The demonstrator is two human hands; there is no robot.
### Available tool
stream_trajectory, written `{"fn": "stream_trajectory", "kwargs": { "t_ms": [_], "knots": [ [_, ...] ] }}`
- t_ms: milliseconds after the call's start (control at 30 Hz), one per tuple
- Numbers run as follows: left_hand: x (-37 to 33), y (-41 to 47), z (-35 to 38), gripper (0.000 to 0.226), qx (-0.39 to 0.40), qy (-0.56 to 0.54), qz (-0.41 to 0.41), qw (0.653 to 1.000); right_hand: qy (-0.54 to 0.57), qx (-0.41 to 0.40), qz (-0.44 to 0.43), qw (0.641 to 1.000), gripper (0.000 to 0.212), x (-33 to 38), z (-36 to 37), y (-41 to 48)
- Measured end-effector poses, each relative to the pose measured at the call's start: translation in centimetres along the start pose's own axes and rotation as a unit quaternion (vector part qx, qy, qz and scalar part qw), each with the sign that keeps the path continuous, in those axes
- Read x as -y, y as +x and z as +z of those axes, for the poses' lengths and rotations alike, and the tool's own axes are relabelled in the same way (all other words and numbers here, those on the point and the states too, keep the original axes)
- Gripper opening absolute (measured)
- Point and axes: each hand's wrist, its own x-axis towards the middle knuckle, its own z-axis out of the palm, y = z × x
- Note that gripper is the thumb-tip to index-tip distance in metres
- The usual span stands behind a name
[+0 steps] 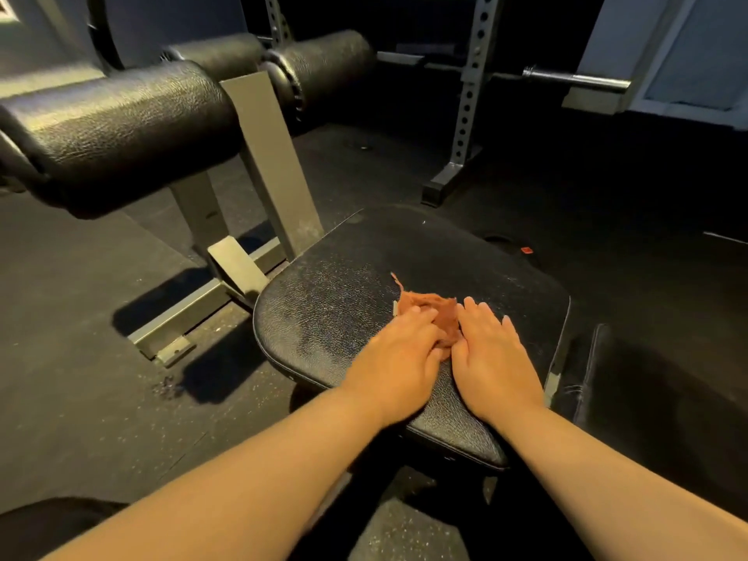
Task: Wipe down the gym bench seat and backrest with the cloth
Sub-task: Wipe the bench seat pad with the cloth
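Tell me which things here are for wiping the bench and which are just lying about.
For the job: cloth, bench seat, left hand, right hand.
Just lying about: roller pads, rack upright, barbell.

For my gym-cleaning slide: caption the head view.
Left hand and right hand press a crumpled orange cloth onto the black bench seat.
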Motion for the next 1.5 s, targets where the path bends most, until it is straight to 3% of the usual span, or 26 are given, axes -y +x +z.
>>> {"fn": "stream_trajectory", "kwargs": {
  "t_ms": [67,167,200,233,367,433,533,667,767,867,933,1000,1067,1167,1267,1333,1400,1500],
  "knots": [
    [1.9,0.7,-1.6,0.029,-0.051,0.027,0.0,0.998,0.0,-0.004,0.0,1.0,0.055,0.1,-0.1,0.0],
    [4.9,2.9,-3.3,0.033,-0.085,0.048,-0.222,0.97,0.012,-0.009,0.004,1.0,0.054,0.1,-0.2,0.0],
    [4.9,3.5,-3.2,0.035,-0.079,0.06,-0.251,0.963,0.015,-0.009,0.005,1.0,0.054,0.0,-0.1,0.0],
    [4.4,3.7,-2.6,0.037,-0.079,0.067,-0.229,0.968,0.017,-0.009,0.007,1.0,0.054,-0.1,0.0,0.1],
    [0.4,2.7,1.0,0.039,-0.019,0.038,0.001,0.999,0.036,-0.01,0.008,0.999,0.057,-0.2,0.0,0.1],
    [-0.5,1.5,1.0,0.045,0.012,0.04,0.042,0.998,0.048,-0.008,0.007,0.999,0.059,-0.1,-0.2,0.0],
    [3.0,1.3,-1.7,0.043,0.015,0.069,0.038,0.997,0.022,-0.013,-0.002,1.0,0.056,-0.2,-0.1,0.1],
    [7.5,1.9,-4.0,0.029,-0.03,0.048,-0.141,0.988,0.029,-0.009,0.01,1.0,0.054,-0.3,0.0,0.0],
    [4.1,2.2,-3.8,0.021,-0.033,0.014,-0.204,0.978,0.043,-0.012,0.014,0.999,0.054,-0.2,0.0,0.1],
    [1.0,0.1,-2.6,0.02,-0.057,0.017,-0.101,0.993,0.05,-0.01,0.023,0.998,0.054,-0.1,-0.1,0.0],
    [1.1,-1.9,-2.1,0.017,-0.023,0.027,-0.006,0.999,0.041,-0.006,0.024,0.999,0.054,0.0,-0.2,-0.1],
    [3.1,-3.1,-2.4,0.014,0.016,0.024,0.031,0.999,0.022,0.001,0.024,0.999,0.054,0.1,-0.2,-0.2],
    [5.5,-3.4,-4.0,0.029,0.014,0.021,0.004,1.0,0.009,0.009,0.038,0.999,0.053,0.4,-0.4,-0.2],
    [9.6,-2.9,-6.2,0.048,-0.051,0.042,-0.12,0.991,-0.007,0.024,0.065,0.998,0.053,1.6,-0.3,0.0],
    [8.5,-1.9,-5.9,0.047,-0.084,0.1,-0.203,0.971,-0.011,0.036,0.059,0.998,0.055,3.9,0.5,-0.1],
    [5.3,-2.2,-4.2,0.04,-0.074,0.126,-0.144,0.979,-0.036,0.027,0.035,0.998,0.058,4.7,1.2,-0.4],
    [3.0,-3.4,-3.2,0.038,-0.05,0.097,-0.035,0.993,-0.058,0.016,0.031,0.998,0.059,4.7,1.3,-0.4],
    [5.4,-4.3,-6.2,0.045,0.025,0.038,0.04,0.998,-0.067,0.021,0.032,0.997,0.06,4.7,1.2,-0.5]
  ]
}}
